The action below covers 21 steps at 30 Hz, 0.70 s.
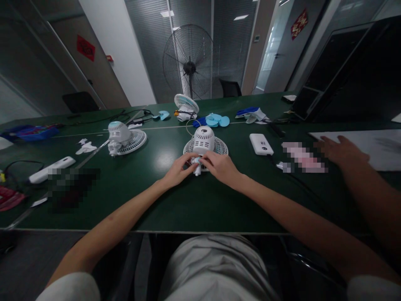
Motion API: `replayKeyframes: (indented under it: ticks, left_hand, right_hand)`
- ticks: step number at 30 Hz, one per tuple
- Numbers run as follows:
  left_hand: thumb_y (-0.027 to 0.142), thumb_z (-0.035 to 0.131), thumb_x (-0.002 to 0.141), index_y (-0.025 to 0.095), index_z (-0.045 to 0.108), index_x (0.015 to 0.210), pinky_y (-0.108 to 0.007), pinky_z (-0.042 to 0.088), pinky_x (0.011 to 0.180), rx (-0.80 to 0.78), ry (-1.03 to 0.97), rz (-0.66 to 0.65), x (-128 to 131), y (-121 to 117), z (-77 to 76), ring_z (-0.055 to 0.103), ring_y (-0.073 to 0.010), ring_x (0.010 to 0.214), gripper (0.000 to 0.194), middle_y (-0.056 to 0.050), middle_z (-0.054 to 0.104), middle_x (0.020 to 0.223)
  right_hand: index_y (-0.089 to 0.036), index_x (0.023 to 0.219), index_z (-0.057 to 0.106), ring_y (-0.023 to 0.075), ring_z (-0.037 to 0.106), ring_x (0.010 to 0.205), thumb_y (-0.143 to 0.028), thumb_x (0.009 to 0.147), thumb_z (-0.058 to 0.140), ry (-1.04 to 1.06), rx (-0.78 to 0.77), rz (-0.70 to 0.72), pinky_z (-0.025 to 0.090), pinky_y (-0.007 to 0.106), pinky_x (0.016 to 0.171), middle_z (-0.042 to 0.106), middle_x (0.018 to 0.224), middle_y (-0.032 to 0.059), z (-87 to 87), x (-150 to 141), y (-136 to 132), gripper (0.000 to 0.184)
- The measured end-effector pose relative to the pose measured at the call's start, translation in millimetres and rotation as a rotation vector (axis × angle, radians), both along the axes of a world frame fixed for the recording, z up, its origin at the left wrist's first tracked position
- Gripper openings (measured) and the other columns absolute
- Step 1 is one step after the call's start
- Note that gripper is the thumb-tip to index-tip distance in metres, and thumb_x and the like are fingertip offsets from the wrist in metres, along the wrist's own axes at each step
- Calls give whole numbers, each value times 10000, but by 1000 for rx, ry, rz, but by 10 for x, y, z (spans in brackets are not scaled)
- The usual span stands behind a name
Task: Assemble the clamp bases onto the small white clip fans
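Note:
A white fan head (203,140) lies grille down on the green table, its motor housing facing up. Both my hands meet at the neck joint (196,165) on its near side, where a small light-blue part shows. My left hand (179,170) has thumb and fingers closed on the joint from the left. From the right, my right hand (224,168) pinches at the same spot. The fingertips cover much of the joint, so the exact grip of each is partly hidden.
A second white fan head (120,138) lies to the left, and a third fan (186,108) stands at the back. Light-blue fan blades (216,120) sit behind. To the right are a white power bank (261,144) and another person's hand (343,151) by a white board.

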<state>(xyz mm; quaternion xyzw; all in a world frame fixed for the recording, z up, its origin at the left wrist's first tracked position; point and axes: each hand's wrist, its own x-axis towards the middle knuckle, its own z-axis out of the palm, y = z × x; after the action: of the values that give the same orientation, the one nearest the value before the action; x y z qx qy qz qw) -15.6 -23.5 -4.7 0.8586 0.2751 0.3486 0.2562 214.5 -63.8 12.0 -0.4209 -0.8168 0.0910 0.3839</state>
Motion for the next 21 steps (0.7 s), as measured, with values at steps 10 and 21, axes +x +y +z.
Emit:
replayKeyframes:
  ticks: [10,21]
  left_hand:
    - [371,596,1037,209,600,1352,-335,547,877,-10,-19,-6,-7,12,-28,626,-200,983,354,-87,672,1211]
    - [375,595,1041,214,610,1339,-317,533,860,7,-10,5,-1,2,-27,619,-191,966,339,-74,676,1187]
  right_hand:
    - [-187,1250,659,210,703,847,-429,1054,547,-54,31,9,556,334,670,737,1091,111,13,31,-45,331]
    - [-154,900,669,125,623,525,-458,1090,442,135,-386,-26,494,271,504,685,708,34,74,-87,-24,424]
